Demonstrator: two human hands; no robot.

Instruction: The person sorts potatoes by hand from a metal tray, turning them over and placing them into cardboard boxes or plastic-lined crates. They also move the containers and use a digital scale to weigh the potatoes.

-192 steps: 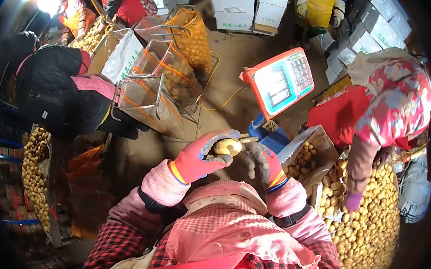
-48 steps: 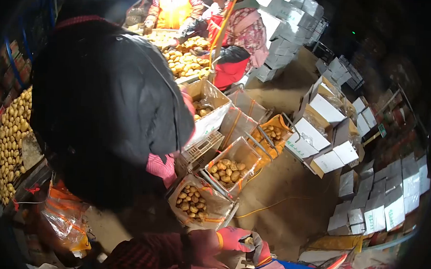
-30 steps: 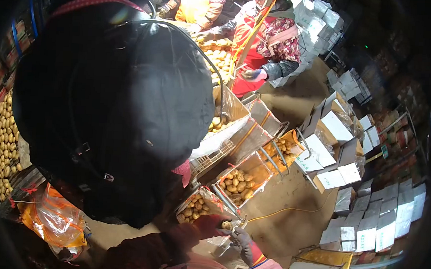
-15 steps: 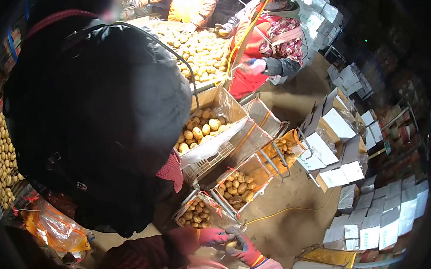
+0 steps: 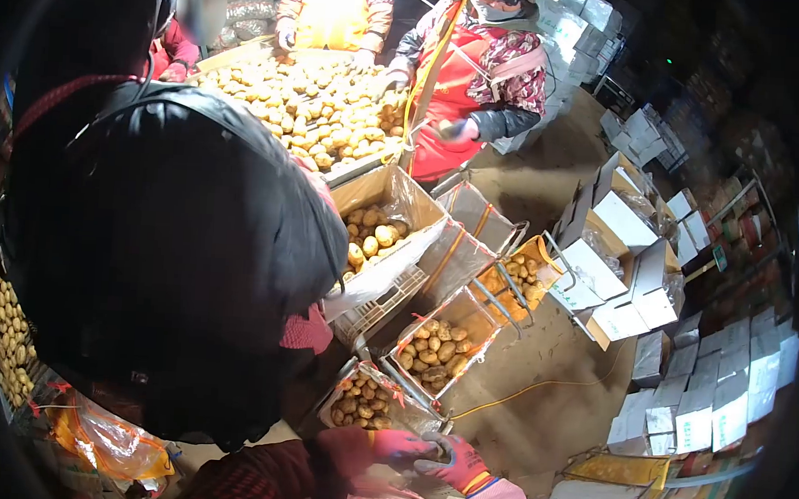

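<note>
Looking down from the wearer's head, we meet first a co-worker in a bulky black coat (image 5: 173, 265), filling the left side near the wearer's arms; a careless step, we judge, could jostle them. Beyond is a wide, brightly lit table (image 5: 365, 167) heaped with oval yellow potatoes (image 5: 316, 110). Against its near side sits an open cardboard box with brown inner walls (image 5: 364, 192), partly filled. Nearer still is a clear plastic bag with red-orange trim (image 5: 415, 415), holding rounded brown potatoes (image 5: 362, 401) low inside. Just beside its near edge, the wearer's pink-and-grey gloved left hand (image 5: 398, 445) and matching gloved right hand (image 5: 457, 466) come together, fingers bent, the space between them narrow. We cannot tell whether a potato is hidden there; if so, a loose grip through thick gloves could drop it onto the floor, and so small an item, screened by the fingers, could easily be misjudged.
</note>
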